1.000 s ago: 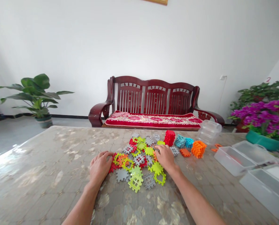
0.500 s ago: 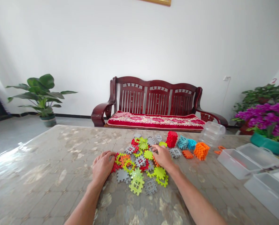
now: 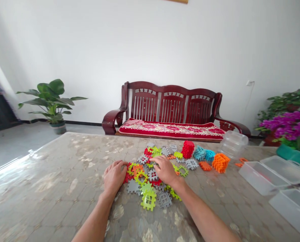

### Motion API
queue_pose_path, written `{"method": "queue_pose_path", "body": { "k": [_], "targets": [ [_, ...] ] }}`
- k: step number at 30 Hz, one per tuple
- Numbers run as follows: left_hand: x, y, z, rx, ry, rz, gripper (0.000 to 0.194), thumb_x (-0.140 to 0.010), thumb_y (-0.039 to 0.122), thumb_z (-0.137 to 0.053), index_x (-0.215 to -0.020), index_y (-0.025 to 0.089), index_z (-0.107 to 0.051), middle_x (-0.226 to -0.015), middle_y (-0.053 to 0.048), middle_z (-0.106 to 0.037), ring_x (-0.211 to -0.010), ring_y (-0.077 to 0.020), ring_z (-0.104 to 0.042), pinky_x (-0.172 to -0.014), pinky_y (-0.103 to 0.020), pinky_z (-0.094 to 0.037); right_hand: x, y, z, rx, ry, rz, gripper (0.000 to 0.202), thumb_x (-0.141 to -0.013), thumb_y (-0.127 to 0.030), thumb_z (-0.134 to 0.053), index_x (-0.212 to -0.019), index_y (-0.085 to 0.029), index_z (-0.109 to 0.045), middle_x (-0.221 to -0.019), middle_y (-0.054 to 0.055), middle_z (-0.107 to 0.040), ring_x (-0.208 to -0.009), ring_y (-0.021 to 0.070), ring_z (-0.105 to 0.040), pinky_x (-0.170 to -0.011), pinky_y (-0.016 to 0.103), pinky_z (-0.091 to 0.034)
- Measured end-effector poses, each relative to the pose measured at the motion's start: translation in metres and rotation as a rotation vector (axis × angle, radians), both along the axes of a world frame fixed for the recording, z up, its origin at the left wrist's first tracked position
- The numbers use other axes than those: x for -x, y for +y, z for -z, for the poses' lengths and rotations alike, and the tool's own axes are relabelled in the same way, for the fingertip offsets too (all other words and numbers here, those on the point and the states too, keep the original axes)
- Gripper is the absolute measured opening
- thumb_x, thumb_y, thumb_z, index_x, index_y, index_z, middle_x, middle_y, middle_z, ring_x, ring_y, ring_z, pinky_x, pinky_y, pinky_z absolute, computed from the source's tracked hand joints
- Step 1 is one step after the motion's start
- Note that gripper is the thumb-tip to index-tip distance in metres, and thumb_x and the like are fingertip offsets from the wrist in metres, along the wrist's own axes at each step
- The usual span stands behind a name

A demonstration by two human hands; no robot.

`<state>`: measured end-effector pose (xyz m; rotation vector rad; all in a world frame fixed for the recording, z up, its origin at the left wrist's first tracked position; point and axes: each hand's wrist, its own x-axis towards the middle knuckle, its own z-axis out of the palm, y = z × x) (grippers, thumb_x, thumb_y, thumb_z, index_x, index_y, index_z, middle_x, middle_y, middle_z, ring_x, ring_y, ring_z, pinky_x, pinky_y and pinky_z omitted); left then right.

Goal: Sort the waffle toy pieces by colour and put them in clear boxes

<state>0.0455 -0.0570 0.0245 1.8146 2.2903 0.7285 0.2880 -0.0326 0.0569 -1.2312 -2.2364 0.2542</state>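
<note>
Interlocking plastic tiles with notched edges lie in a loose pile on the table. My left hand (image 3: pixel 115 175) rests palm down at the pile's left side, its fingertips by a red tile (image 3: pixel 128 176). Over the middle of the pile is my right hand (image 3: pixel 165 170), fingers stretched leftward and apart, covering the tiles beneath. Just left of it lies a grey window tile (image 3: pixel 153 174). Nearer to me are a lime window tile (image 3: pixel 148 200) and another grey window tile (image 3: pixel 164 199). An orange tile (image 3: pixel 138 169) sits close to my left hand.
Behind and right of the pile stand stacked red tiles (image 3: pixel 188 149), blue tiles (image 3: pixel 199 153) and orange tiles (image 3: pixel 221 163). Clear plastic boxes (image 3: pixel 262 178) occupy the table's right side, beside a potted purple flower (image 3: pixel 291 126). A wooden bench (image 3: pixel 171 104) stands beyond the table.
My right hand has moved left across the pile, uncovering tiles on the right and hiding a lime tile near the middle. My left hand stays beside the red tile. The view has turned slightly left.
</note>
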Motion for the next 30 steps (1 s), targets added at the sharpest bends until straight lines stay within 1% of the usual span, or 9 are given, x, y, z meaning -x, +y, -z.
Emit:
{"method": "queue_pose_path", "body": {
  "k": [4,8,12,16,19,23,26,28,30],
  "targets": [
    [0.0,0.0,-0.001,0.003,0.005,0.005,0.035,-0.089,0.036,-0.044,-0.11,0.034,-0.072,-0.132,-0.001,-0.063,-0.121,-0.0239,-0.056,-0.108,-0.041,-0.033,0.034,0.003,-0.004,-0.026,-0.124,-0.108,0.041,-0.086,-0.014,-0.052,-0.124,-0.025,-0.064,-0.125,0.002,-0.067,-0.114,0.0193,-0.056,-0.103,0.033,-0.038],
    [0.0,-0.001,-0.001,0.003,0.005,0.006,0.035,-0.09,0.037,-0.044,-0.109,0.034,-0.072,-0.132,-0.002,-0.063,-0.121,-0.025,-0.056,-0.108,-0.042,-0.034,0.056,0.009,-0.004,0.005,-0.243,-0.13,0.04,-0.085,-0.019,-0.054,-0.123,-0.026,-0.065,-0.115,0.002,-0.071,-0.108,0.0207,-0.058,-0.098,0.033,-0.041],
    [0.001,-0.001,-0.001,-0.008,0.002,0.009,0.035,-0.089,0.037,-0.044,-0.109,0.033,-0.072,-0.131,-0.002,-0.063,-0.12,-0.0249,-0.056,-0.107,-0.042,-0.034,0.062,0.011,-0.002,0.035,-0.25,-0.093,0.037,-0.084,-0.017,-0.053,-0.116,-0.026,-0.069,-0.108,0.003,-0.072,-0.106,0.0209,-0.059,-0.096,0.032,-0.042],
    [0.0,-0.002,-0.003,0.004,0.0,0.012,0.035,-0.089,0.036,-0.044,-0.11,0.034,-0.072,-0.132,-0.002,-0.063,-0.12,-0.025,-0.056,-0.107,-0.042,-0.034,0.057,0.009,-0.002,0.049,-0.158,-0.05,0.037,-0.084,-0.015,-0.053,-0.115,-0.027,-0.07,-0.11,0.003,-0.071,-0.106,0.0196,-0.059,-0.096,0.03,-0.042],
    [-0.001,-0.002,-0.005,0.016,0.007,0.013,0.036,-0.089,0.034,-0.043,-0.11,0.033,-0.072,-0.132,-0.002,-0.063,-0.119,-0.0253,-0.057,-0.106,-0.043,-0.035,0.038,0.007,-0.005,0.023,0.011,-0.046,0.034,-0.083,-0.011,-0.053,-0.106,-0.028,-0.072,-0.103,0.002,-0.071,-0.1,0.0175,-0.062,-0.09,0.028,-0.046],
    [-0.001,-0.001,-0.004,0.007,0.015,0.014,0.036,-0.089,0.033,-0.043,-0.109,0.033,-0.072,-0.131,-0.002,-0.063,-0.121,-0.0239,-0.057,-0.107,-0.041,-0.035,-0.012,0.008,-0.002,-0.085,0.272,-0.006,0.03,-0.082,-0.008,-0.05,-0.096,-0.024,-0.072,-0.096,0.003,-0.07,-0.093,0.0171,-0.064,-0.085,0.029,-0.048],
    [0.0,0.001,-0.001,0.006,0.013,0.008,0.035,-0.089,0.034,-0.043,-0.108,0.034,-0.073,-0.132,-0.001,-0.063,-0.122,-0.0238,-0.056,-0.108,-0.042,-0.035,-0.058,0.009,0.008,-0.151,0.338,0.108,0.029,-0.08,-0.008,-0.048,-0.09,-0.022,-0.071,-0.095,0.005,-0.07,-0.093,0.0191,-0.065,-0.085,0.032,-0.05],
    [0.001,0.001,0.0,0.002,0.012,0.008,0.035,-0.089,0.034,-0.043,-0.108,0.034,-0.073,-0.132,-0.001,-0.063,-0.122,-0.0246,-0.056,-0.108,-0.043,-0.035,-0.085,0.008,0.019,-0.143,0.334,0.174,0.033,-0.074,-0.005,-0.045,-0.086,-0.021,-0.071,-0.096,0.006,-0.071,-0.094,0.0198,-0.065,-0.088,0.034,-0.05],
    [0.001,0.001,0.0,-0.002,0.015,0.01,0.035,-0.089,0.035,-0.043,-0.108,0.035,-0.073,-0.131,0.0,-0.064,-0.12,-0.0252,-0.057,-0.107,-0.044,-0.036,-0.103,0.005,0.031,-0.122,0.311,0.218,0.038,-0.07,-0.004,-0.043,-0.085,-0.021,-0.072,-0.099,0.006,-0.072,-0.097,0.0202,-0.066,-0.091,0.036,-0.05]
  ]
}}
